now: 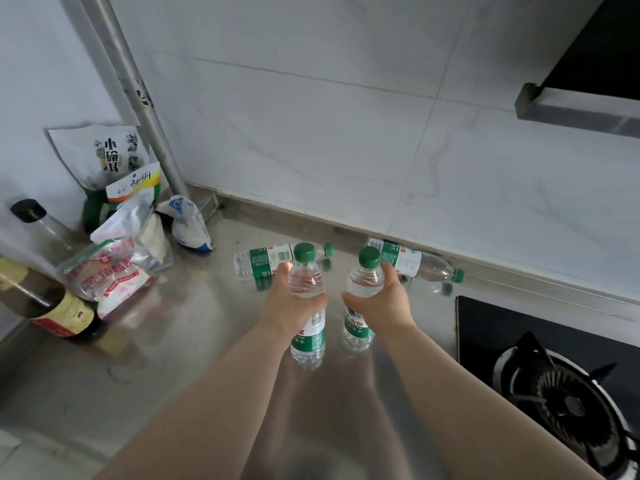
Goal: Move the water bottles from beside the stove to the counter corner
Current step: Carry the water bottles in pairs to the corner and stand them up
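Currently held: left bottle (pixel 308 337) and right bottle (pixel 358 332), upright, side by side over the counter (pixel 194 341), just left of the stove (pixel 554 393); I cannot tell whether their bases touch it.
Contents: clear water, green caps on.
Left hand (pixel 291 306): wrapped round the left bottle's shoulder.
Right hand (pixel 381 303): wrapped round the right bottle's shoulder.
Lying behind: third bottle (pixel 266 261) and fourth bottle (pixel 412 263), capped, on their sides near the wall.
Corner: food bags (pixel 114 271) and a dark sauce bottle (pixel 65 315) crowd the counter's left end.
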